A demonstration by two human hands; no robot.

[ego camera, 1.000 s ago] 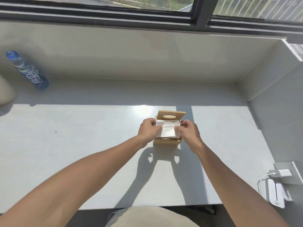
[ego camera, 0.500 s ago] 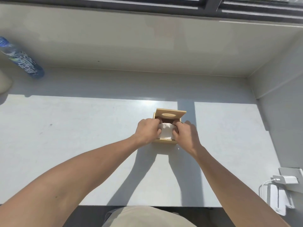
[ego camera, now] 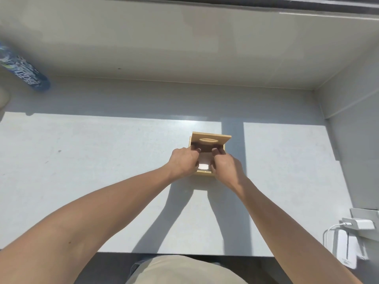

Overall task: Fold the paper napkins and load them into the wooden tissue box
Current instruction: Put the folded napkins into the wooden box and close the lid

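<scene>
A small wooden tissue box (ego camera: 205,173) stands on the white table, its lid (ego camera: 211,137) with an oval slot tilted open at the back. A folded white paper napkin (ego camera: 204,163) lies inside the box, only a strip showing between my hands. My left hand (ego camera: 184,161) covers the box's left side and my right hand (ego camera: 225,163) its right side. Fingers of both reach down into the box onto the napkin; their tips sit in the shadow under the lid.
A blue-labelled water bottle (ego camera: 24,73) lies at the far left against the wall. A white charger with cable (ego camera: 359,230) and a white device (ego camera: 346,251) sit at the right table edge. Walls close the back and right sides.
The napkin went from held above the box to pressed down inside it. Both hands moved deeper into the box, fingers reaching toward the back. The camera tilted down.
</scene>
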